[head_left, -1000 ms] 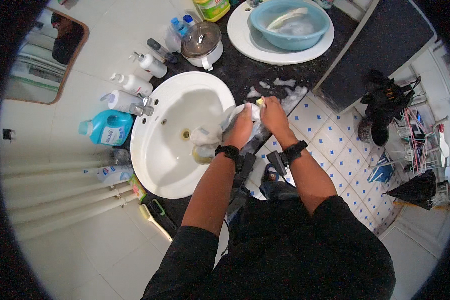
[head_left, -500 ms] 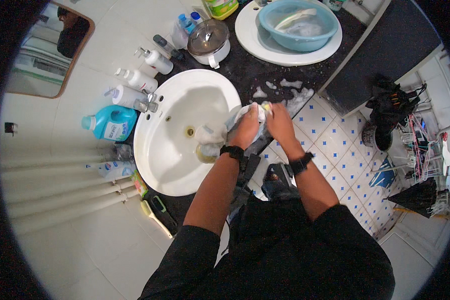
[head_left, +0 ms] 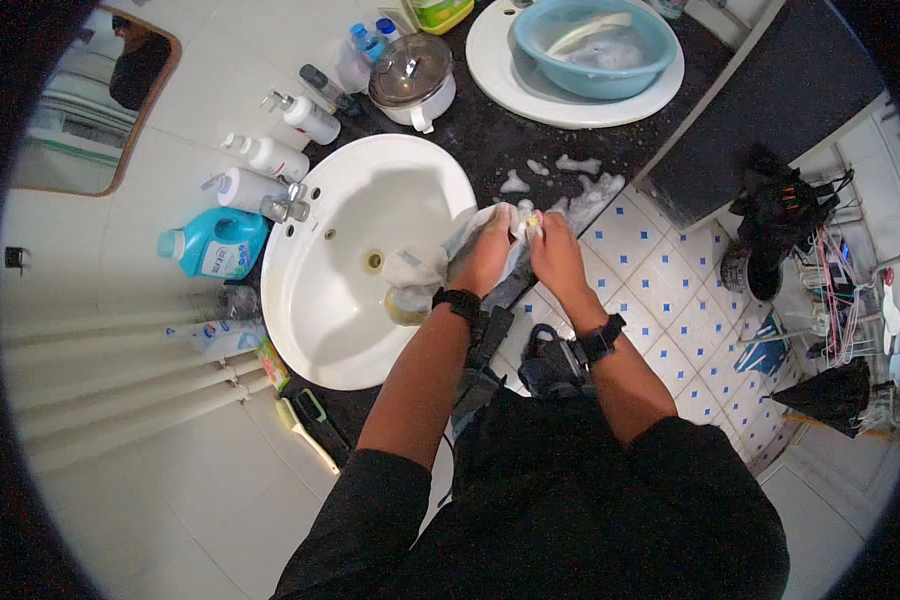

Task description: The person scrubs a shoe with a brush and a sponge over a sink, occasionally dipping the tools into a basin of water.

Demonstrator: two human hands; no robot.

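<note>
Two hands of yours are holding things close together by the right edge of the white sink [head_left: 295, 345]. Your left hand [head_left: 485, 262] is squeezing the pale cloth [head_left: 470, 232], with its fingers curled around it. Your right hand [head_left: 558, 252] is pinching a small yellow thing [head_left: 533, 220] in its fingertips, just beside the cloth. That cloth is lying by the sink's right edge. One more pale bundle [head_left: 416, 266] is sitting in the bowl near the drain [head_left: 373, 261]; I cannot tell if they are joined. White foam [head_left: 592, 200] is spreading on the black counter [head_left: 495, 165]. Farther off, a blue tub [head_left: 590, 84] is resting on another sink [head_left: 490, 70].
</note>
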